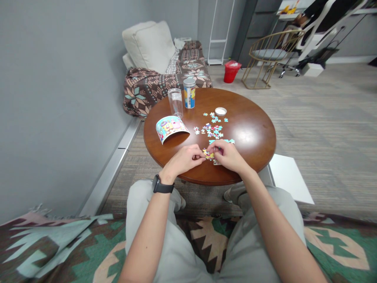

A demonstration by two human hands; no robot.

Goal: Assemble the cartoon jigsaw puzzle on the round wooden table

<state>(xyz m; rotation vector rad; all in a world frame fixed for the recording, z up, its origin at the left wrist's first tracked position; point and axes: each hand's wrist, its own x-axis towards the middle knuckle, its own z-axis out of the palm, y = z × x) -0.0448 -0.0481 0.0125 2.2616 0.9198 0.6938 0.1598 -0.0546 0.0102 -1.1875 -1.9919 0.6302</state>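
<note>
On the round wooden table (250,151), a small cluster of yellow jigsaw puzzle pieces (208,155) lies between my hands. The fingertips of my left hand (186,158) are pinched together at the cluster's left edge. Coming from the right, my right hand (228,155) has its thumb and fingers closed over the cluster's right side, hiding part of it. A strip of turquoise pieces (215,141) sits just beyond my right fingers. Farther off, loose puzzle pieces (212,131) are scattered in a pile. A curved cartoon picture sheet (172,125) stands arched to the left.
Behind the picture sheet are a clear plastic cylinder (176,103) and a printed can (189,94). A round lid (220,111) lies past the loose pieces. Beyond the table stand a red bin (232,72) and a gold-framed chair (269,55). Another person's arm (303,17) shows at the upper right.
</note>
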